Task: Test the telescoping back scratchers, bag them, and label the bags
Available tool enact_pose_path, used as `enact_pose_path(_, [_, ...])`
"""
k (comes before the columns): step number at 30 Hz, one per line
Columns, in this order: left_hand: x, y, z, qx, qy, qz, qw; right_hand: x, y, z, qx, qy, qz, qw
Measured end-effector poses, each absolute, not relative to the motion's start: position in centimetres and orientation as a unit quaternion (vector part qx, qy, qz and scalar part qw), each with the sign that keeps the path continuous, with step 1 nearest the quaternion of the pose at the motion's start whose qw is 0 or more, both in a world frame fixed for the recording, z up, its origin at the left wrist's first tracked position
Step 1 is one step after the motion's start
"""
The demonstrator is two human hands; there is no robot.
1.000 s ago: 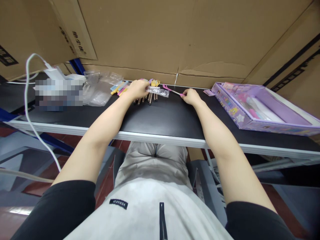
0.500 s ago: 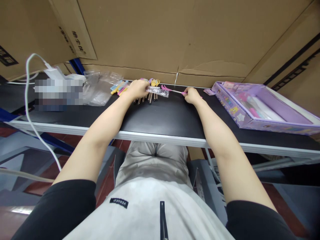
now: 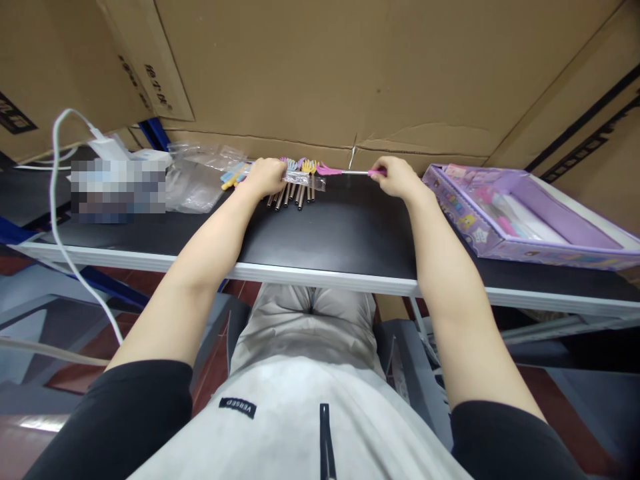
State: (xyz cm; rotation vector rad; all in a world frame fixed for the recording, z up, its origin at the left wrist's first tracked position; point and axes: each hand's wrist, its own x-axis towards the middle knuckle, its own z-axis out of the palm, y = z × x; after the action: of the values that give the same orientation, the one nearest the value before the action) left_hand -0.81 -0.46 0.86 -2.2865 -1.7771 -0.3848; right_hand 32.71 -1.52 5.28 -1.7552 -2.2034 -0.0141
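Observation:
My right hand (image 3: 395,176) is closed on the pink handle end of a back scratcher (image 3: 354,173), its thin metal rod level and its pink claw head pointing left. My left hand (image 3: 267,177) is closed on a clear plastic sleeve (image 3: 306,179) that sticks out to the right. The claw head is close to the pile and the sleeve; whether it touches them I cannot tell. Behind and under the sleeve lie several more back scratchers (image 3: 300,195), with yellow, blue and purple claw heads and metal rods. Their coloured handles (image 3: 233,179) show left of my left hand.
Clear plastic bags (image 3: 193,183) lie on the black table (image 3: 330,240) at the left, beside a blurred-out object with a white cable (image 3: 55,173). A purple open box (image 3: 480,227) holding packaged items stands at the right. Cardboard walls (image 3: 320,73) rise behind the table.
My right hand has moved slightly up and right, and the back scratcher's rod now shows longer and more level. My left hand has shifted a little left with the plastic sleeve.

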Motion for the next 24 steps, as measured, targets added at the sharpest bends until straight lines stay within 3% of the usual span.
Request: enact_pose_path(24, [0.5,-0.8,0.8,-0.794,-0.58,-0.14,0.118,30.6,-2.8,5.4,-0.554,-0.823,0.0,0.131])
